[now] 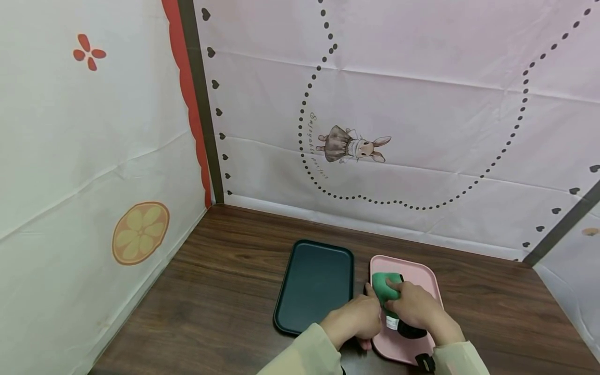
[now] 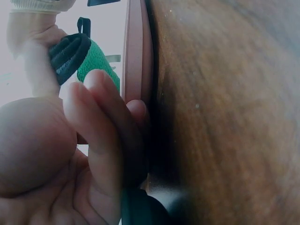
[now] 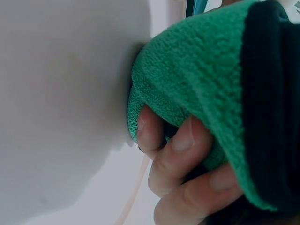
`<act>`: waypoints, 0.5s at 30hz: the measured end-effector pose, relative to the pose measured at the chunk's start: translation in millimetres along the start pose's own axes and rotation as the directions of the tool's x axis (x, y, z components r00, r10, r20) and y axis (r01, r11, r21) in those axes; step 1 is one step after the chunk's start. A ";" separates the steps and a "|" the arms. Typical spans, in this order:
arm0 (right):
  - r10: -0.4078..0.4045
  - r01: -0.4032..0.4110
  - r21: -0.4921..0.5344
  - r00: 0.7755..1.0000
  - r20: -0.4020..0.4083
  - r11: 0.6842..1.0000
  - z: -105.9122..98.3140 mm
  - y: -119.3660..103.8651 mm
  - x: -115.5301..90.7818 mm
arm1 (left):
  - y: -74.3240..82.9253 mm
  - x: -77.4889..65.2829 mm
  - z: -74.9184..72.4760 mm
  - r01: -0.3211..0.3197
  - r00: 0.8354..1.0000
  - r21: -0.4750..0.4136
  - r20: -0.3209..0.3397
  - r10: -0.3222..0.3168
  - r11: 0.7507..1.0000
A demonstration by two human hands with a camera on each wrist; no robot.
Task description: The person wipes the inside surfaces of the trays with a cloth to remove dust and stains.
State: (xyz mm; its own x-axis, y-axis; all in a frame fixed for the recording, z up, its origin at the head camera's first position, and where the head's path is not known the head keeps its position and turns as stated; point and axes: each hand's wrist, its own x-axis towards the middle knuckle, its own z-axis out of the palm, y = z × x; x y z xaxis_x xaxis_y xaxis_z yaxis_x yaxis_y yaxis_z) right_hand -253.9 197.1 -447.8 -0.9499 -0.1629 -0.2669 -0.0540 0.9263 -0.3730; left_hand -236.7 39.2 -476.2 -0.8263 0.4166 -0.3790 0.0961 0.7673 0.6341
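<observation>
A green terry cloth (image 1: 382,284) with black trim and a white label lies bunched on the pink tray (image 1: 424,273). My right hand (image 1: 417,304) grips the cloth from above; in the right wrist view, curled fingers (image 3: 180,145) press into its fold. My left hand (image 1: 358,317) is at the pink tray's left side, its index finger pointing forward along the rim. In the left wrist view, the left fingers (image 2: 101,117) are slightly bent, their tips right at the tray's pink side wall (image 2: 135,51). The cloth's black hanging loop (image 2: 84,26) also shows there.
A dark green tray (image 1: 321,284) lies just left of the pink one on the brown wooden table (image 1: 225,291). Printed fabric walls (image 1: 412,120) stand behind the table and at both sides. A black strap (image 1: 425,362) shows by the right sleeve.
</observation>
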 end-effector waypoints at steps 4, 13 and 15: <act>-0.008 0.008 -0.012 1.000 -0.011 1.000 2.2 -0.3 -3.7 | 0.0 -0.7 1.4 0.007 1.000 0.006 -0.020 -0.007 1.000; -0.009 0.008 -0.034 1.000 -0.029 0.999 5.4 -2.1 -11.3 | 0.7 -0.2 0.3 0.019 1.000 -0.003 -0.008 -0.019 1.000; -0.014 0.013 -0.039 0.999 -0.035 0.999 6.1 -1.9 -12.9 | 1.0 -0.1 -0.2 0.022 1.000 -0.002 -0.005 -0.022 1.000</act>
State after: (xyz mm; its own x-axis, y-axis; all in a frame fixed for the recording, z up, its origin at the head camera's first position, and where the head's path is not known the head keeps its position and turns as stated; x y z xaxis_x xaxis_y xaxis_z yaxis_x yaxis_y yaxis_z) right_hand -239.6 195.3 -449.1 -0.9593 -0.1639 -0.2300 -0.0781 0.9366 -0.3416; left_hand -236.6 39.9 -475.4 -0.8308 0.3974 -0.3896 0.0767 0.7752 0.6271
